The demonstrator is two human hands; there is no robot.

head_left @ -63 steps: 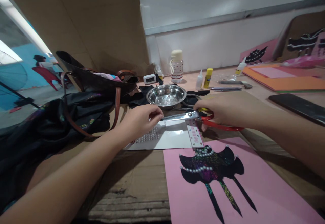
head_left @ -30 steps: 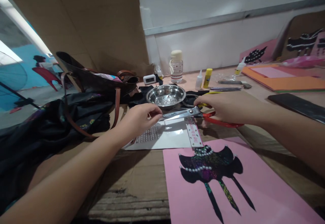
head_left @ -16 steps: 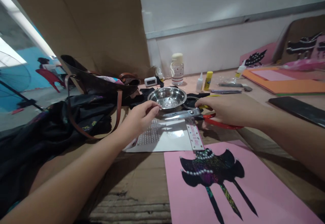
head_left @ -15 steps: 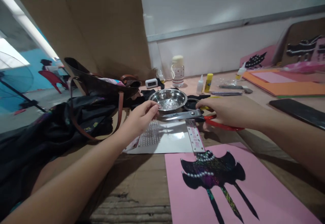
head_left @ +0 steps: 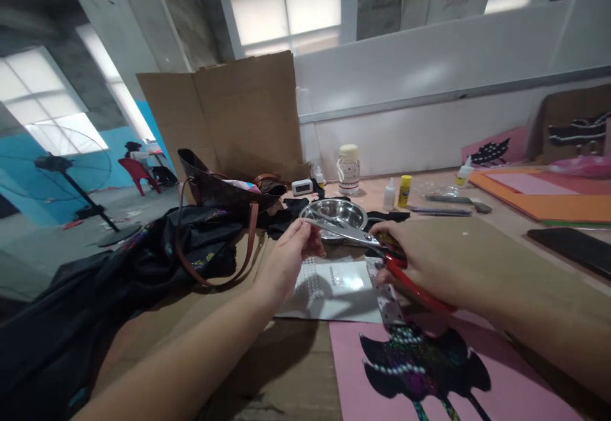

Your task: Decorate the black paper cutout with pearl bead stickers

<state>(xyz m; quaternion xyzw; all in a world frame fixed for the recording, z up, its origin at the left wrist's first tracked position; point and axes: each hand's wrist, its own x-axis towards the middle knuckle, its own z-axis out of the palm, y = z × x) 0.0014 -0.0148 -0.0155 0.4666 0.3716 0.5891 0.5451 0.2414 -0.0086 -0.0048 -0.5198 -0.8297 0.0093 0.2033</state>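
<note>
My right hand grips a large pair of scissors by its red-and-black handles. The blades point left across the front of a shiny metal bowl, slightly parted. At the blade tips, my left hand has its thumb and fingers pinched together; anything between them is too small to make out. Below the hands lies a white sheet of stick-on pearls, with a narrow printed strip at its right. Nearest me is a pink sheet bearing a black glittery cut-out shape edged with pearls.
A dark handbag and black cloth occupy the left. Behind the bowl stand a jar, a glue bottle and a yellow glue stick. Orange sheets and a black phone-like slab lie right.
The view has tilted upward. My right hand has raised the scissors, and their tips now meet my pinched left fingers in front of the bowl.
</note>
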